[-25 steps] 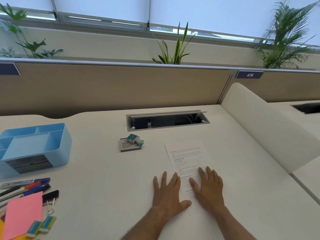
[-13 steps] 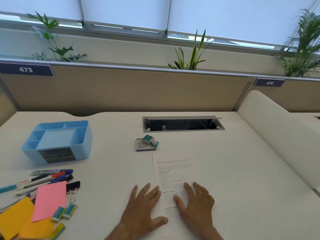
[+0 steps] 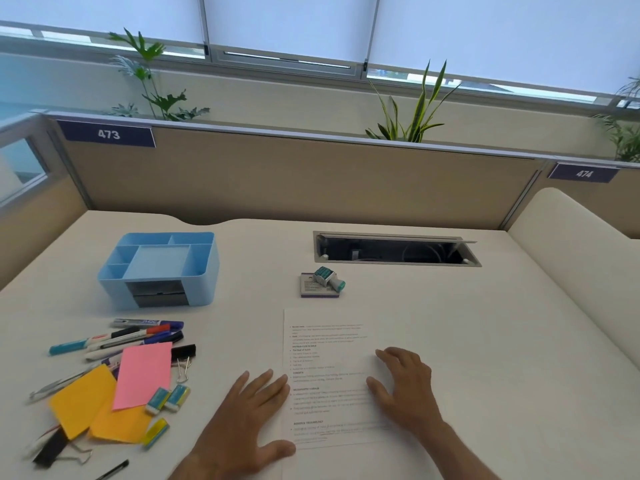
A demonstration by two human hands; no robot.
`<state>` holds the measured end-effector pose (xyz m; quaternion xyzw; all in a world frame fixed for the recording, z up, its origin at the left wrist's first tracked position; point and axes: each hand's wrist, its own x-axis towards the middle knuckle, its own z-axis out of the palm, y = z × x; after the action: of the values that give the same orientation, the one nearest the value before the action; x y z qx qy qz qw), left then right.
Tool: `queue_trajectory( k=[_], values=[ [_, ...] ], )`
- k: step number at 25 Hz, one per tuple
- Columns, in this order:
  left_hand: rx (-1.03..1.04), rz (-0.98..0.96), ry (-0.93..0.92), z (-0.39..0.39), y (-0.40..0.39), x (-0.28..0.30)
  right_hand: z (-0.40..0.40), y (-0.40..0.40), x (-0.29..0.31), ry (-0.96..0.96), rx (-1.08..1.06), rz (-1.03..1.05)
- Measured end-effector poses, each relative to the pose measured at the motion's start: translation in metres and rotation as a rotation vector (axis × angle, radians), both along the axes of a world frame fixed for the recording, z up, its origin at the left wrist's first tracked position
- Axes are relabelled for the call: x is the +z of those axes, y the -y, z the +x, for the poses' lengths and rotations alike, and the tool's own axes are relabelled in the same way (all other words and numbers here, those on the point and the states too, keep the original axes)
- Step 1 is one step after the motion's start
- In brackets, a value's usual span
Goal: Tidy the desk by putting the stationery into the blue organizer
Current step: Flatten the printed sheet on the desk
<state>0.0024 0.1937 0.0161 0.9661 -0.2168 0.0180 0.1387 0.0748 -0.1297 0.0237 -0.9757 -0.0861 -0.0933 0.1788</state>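
Note:
The blue organizer (image 3: 159, 268) stands at the back left of the desk, its compartments bare. In front of it lie several markers (image 3: 131, 336), a pink sticky pad (image 3: 143, 379), orange sticky pads (image 3: 85, 403), erasers (image 3: 168, 398), a yellow eraser (image 3: 156, 433) and black binder clips (image 3: 183, 353). My left hand (image 3: 246, 420) lies flat at the left edge of a printed sheet (image 3: 332, 372), holding nothing. My right hand (image 3: 405, 389) rests on the sheet's right part with its fingers spread.
A date stamp (image 3: 329, 278) lies on its ink pad (image 3: 317, 289) behind the sheet. An open cable tray slot (image 3: 394, 249) is set into the desk further back. A beige partition (image 3: 294, 181) closes the rear, and a curved divider (image 3: 571, 237) bounds the right side.
The view has swung left and down, so more of the stationery pile shows. My hands have spread apart on the sheet, the right one lifting its palm slightly.

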Motion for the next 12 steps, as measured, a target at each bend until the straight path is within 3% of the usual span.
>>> queue_trajectory(
  k=[12],
  values=[
    [-0.076,-0.044,0.054,-0.001,-0.021,-0.004,-0.006,0.002,-0.004,0.035,0.182,-0.111]
  ],
)
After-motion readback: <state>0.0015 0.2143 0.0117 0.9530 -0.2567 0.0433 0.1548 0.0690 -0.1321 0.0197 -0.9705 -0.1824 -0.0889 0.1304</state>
